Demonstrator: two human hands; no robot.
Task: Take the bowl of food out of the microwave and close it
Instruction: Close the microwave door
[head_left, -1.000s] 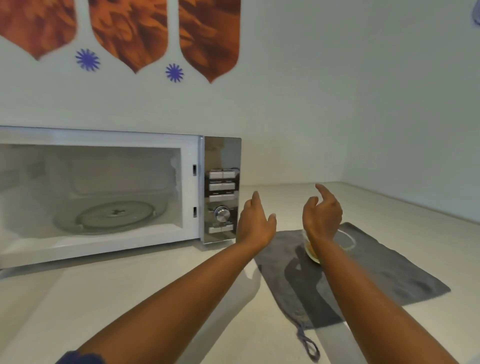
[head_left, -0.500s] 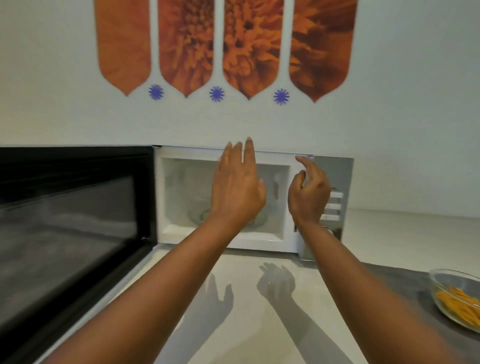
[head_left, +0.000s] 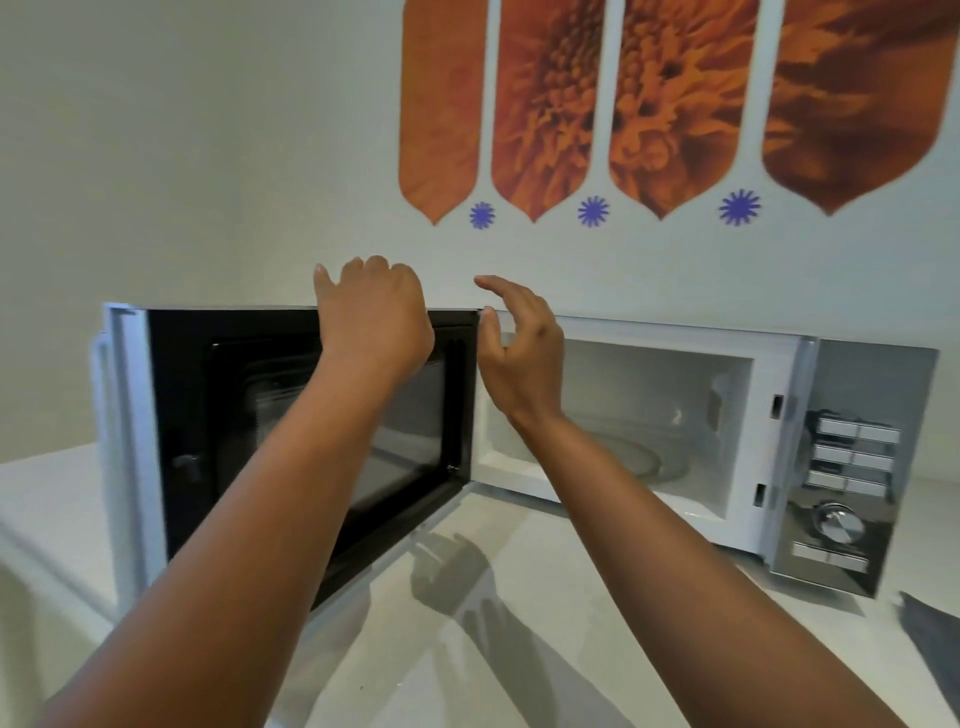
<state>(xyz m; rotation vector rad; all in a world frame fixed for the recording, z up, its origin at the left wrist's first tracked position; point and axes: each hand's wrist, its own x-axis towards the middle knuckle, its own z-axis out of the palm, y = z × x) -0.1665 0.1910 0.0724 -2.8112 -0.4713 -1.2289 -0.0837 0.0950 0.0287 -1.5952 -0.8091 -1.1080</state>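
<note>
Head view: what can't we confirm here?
- Bowl: out of frame; only a grey cloth corner shows at the right edge.
- Left hand grip on the microwave door: fingers curl over its top edge, contact hidden.
- Turntable: partly behind the right hand and forearm.
- Button labels on the control panel: too small, blurred.

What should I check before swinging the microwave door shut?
1. Cavity holds no bowl, only the turntable: ok.
2. Left hand on the door top edge: ok.
3. Right hand out of the closing path: not ok, it hovers open at the hinge side, in front of the cavity.
4. Counter along the door's swing free of objects: ok.
5. Bowl safely set down: cannot tell, not in view.
</note>
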